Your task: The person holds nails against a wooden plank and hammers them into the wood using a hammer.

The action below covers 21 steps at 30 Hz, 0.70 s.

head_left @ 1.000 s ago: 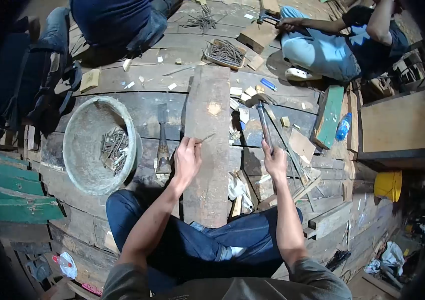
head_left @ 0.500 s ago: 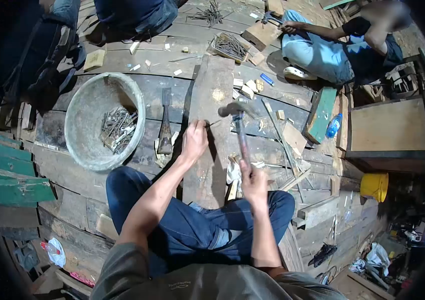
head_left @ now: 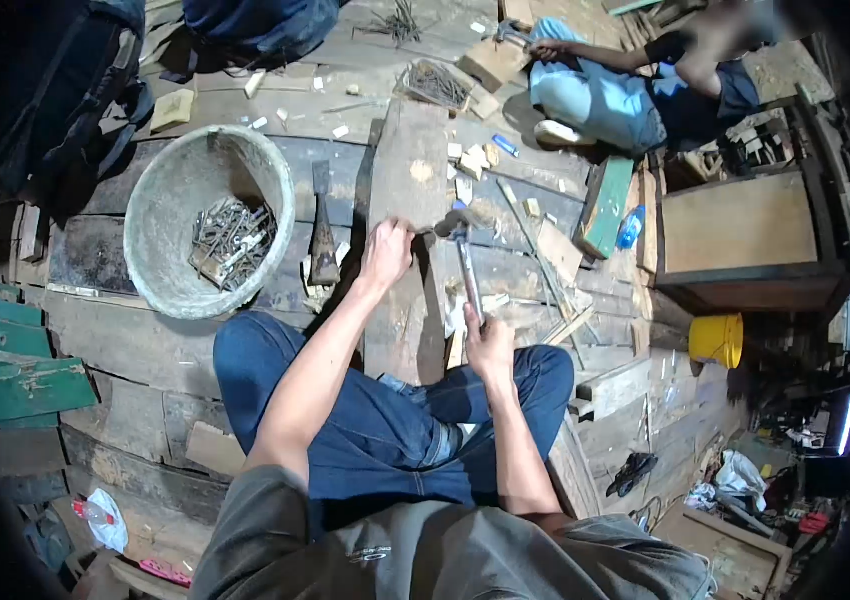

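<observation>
- In the head view, the left hand [head_left: 385, 252] is closed, with the fingertips pinching a thin nail [head_left: 424, 230] over the wooden board [head_left: 407, 145].
- The right hand [head_left: 490, 347] is wrapped around the handle of the hammer [head_left: 468, 270]; its head is just beside the free end of the nail. If they touch, I cannot tell.
- About the progress, I judge that both pieces are in working place: the nail is in the fingers, and the hammer head is close to it. The nail is not driven into the board.
- Many nails [head_left: 235, 240] lie in the bucket [head_left: 160, 225], left of the board, and others are in the tray [head_left: 432, 83] beyond its far end. From this I judge that the work on nails is only partly done, but which of them are finished, the view does not show.
- The nail has its long axis roughly across the board, from left to right, with the free end to the right. It is too small to tell which end is the point, or if it is bent.
- The hammer has its handle running away from the person, leaning slightly left. Its striking face looks to the left, toward the nail, and the blurred claw goes to the right.
- The board lies lengthwise in front of the person, and the chisel [head_left: 321, 230] is between it and the bucket.
</observation>
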### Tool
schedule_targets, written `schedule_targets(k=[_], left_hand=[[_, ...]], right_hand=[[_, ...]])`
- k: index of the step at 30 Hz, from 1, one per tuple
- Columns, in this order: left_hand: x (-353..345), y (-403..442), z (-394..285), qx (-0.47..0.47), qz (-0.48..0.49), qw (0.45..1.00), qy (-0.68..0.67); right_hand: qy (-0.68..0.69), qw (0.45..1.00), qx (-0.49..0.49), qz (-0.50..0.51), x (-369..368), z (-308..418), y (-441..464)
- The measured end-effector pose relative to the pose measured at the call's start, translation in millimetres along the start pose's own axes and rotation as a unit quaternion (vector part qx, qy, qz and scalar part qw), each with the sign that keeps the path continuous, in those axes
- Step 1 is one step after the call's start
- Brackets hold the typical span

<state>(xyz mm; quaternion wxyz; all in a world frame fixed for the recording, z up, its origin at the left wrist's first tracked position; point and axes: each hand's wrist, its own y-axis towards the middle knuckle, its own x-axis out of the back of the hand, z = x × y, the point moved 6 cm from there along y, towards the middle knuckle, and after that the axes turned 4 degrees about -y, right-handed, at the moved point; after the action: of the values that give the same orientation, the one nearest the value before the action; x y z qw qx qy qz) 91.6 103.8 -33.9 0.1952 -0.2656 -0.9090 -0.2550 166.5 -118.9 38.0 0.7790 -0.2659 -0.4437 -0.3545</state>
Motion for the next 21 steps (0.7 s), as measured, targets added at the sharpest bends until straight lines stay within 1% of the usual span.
schedule_targets(k=[2, 5, 6, 8, 11, 12, 14, 15, 16, 18, 19, 21], left_hand=[[-1.0, -2.6, 1.4, 0.009, -0.004, 1.000, -0.028], [-3.3, -6.3, 4.1, -0.018, -0.037, 0.999, 0.006], [-4.6, -8.8, 5.4, -0.027, -0.034, 0.999, 0.007], [-4.8, -6.6, 6.4, 0.016, -0.005, 0.999, -0.049], [-8.8, -13.9, 8.4, -0.022, -0.049, 0.997, -0.053], [-4.9, -14.0, 1.6, -0.019, -0.031, 0.999, -0.010], [-10.8, -12.2, 9.2, 0.011, -0.018, 1.000, 0.006], [-7.9, -11.3, 5.2, 0.017, -0.004, 1.000, 0.003], [-5.7, -12.7, 3.2, -0.002, -0.027, 1.000, 0.010], [-8.1, -11.9, 6.2, 0.009, -0.022, 1.000, -0.004], [-9.5, -13.1, 8.5, 0.002, -0.017, 1.000, -0.013], [-10.4, -16.2, 9.6, -0.012, -0.027, 1.000, -0.001]], right_hand=[[-0.034, 0.999, 0.000, 0.012, 0.5, 4.7, 1.7], [-0.011, 1.000, 0.016, 0.016, 4.5, 23.0, 1.5], [-0.013, 1.000, 0.006, 0.017, 11.3, 35.4, -0.9], [0.008, 1.000, -0.007, 0.014, 13.2, 43.9, -2.9], [0.004, 0.999, 0.027, -0.032, -0.9, 32.8, -1.9], [-0.020, 0.999, 0.024, -0.024, -5.0, 29.0, -0.3], [-0.034, 0.999, 0.029, -0.031, -18.0, 13.4, 3.6], [-0.037, 0.999, 0.003, -0.006, -18.8, 12.0, 3.8], [-0.033, 0.999, -0.004, -0.012, -19.5, 11.1, 6.5], [-0.003, 1.000, -0.010, -0.006, -3.2, 21.0, 7.9], [-0.003, 1.000, 0.007, -0.025, 7.2, 30.8, 7.0], [0.032, 0.999, 0.001, -0.038, 15.5, 36.0, 4.4]])
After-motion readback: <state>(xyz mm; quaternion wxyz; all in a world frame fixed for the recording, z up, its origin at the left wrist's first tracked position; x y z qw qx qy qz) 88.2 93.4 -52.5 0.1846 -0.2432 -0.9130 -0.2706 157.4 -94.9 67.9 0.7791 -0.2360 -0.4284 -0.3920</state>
